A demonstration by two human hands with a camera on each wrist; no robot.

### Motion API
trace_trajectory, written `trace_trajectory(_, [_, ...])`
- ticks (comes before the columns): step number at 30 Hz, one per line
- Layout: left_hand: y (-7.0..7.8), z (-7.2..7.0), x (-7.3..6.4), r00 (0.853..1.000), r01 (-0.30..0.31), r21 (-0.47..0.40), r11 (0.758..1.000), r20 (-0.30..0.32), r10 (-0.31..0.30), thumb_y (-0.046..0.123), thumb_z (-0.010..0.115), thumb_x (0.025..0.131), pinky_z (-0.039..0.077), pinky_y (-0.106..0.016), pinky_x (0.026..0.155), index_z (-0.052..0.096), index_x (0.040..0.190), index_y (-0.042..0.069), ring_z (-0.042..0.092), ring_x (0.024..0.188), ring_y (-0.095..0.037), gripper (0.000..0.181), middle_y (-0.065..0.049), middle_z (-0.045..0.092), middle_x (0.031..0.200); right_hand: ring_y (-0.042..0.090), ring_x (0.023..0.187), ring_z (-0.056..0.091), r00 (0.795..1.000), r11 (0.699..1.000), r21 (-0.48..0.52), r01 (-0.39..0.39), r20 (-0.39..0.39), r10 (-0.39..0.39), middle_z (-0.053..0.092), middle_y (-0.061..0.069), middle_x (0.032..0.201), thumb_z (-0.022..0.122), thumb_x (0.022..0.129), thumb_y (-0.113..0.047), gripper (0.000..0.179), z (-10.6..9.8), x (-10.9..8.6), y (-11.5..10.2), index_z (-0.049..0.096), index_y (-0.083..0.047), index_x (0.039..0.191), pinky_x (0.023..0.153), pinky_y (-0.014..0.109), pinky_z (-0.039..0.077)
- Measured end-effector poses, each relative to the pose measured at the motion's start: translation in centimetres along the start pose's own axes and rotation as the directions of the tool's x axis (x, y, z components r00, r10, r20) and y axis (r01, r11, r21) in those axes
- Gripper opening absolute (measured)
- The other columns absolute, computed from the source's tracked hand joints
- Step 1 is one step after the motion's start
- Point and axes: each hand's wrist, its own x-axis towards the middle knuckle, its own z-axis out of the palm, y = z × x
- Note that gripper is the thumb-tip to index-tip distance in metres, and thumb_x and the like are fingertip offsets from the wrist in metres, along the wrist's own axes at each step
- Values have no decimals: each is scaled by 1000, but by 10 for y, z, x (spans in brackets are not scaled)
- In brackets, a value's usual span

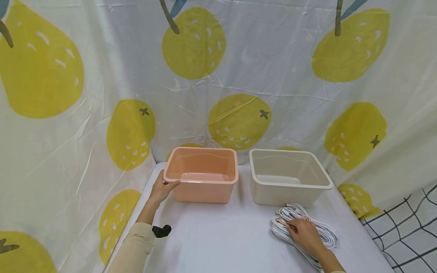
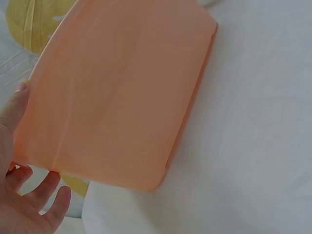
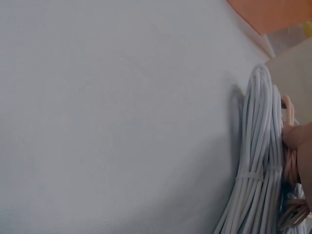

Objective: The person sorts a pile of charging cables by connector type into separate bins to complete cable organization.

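My left hand (image 1: 163, 189) holds the front left corner of a peach plastic bin (image 1: 205, 192). The thumb lies along the front rim; in the left wrist view the other fingers (image 2: 46, 190) are bent at the side wall. On the right, my right hand (image 1: 305, 236) pinches a thin peach-coloured cable (image 3: 288, 114) lying on a pile of coiled white cables (image 1: 326, 231). White cable bundles (image 3: 258, 141), one bound with a tie, stand beside the thumb in the right wrist view. The right fingertips are partly hidden there.
An off-white bin (image 1: 283, 194) stands right of the peach one, just behind the cables. A white cloth covers the table (image 1: 211, 239). Fruit-print curtains (image 1: 184, 113) hang behind and at the sides. Black netting (image 1: 406, 227) shows at the lower right.
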Motion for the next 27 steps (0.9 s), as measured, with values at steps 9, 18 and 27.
trace_trajectory(9, [0,0,-1,1000,5,1,1000,2,-5,40,80,92,38,-62,109,16,165,10,40,140,-44,101,-23,36,160,22,80,69,999,995,86,-42,12,41,72,-4,85,86,78,-9,10,-7,4,-6,82,-12,87,74,51,55])
trace_trajectory(18, [0,0,1,1000,16,3,1000,-2,-16,38,79,93,37,-61,110,14,165,9,39,141,-44,102,-23,34,161,10,75,66,995,969,235,-80,-35,91,69,-2,89,85,76,1,15,-12,12,-5,81,-7,88,64,31,57])
trace_trajectory(27, [3,0,-2,1000,20,-11,1000,-1,-20,39,80,92,35,-63,111,14,165,9,38,142,-45,102,-24,34,161,6,73,65,990,960,275,-44,-114,77,71,-2,89,85,74,4,20,-18,20,-10,80,-8,89,61,26,54])
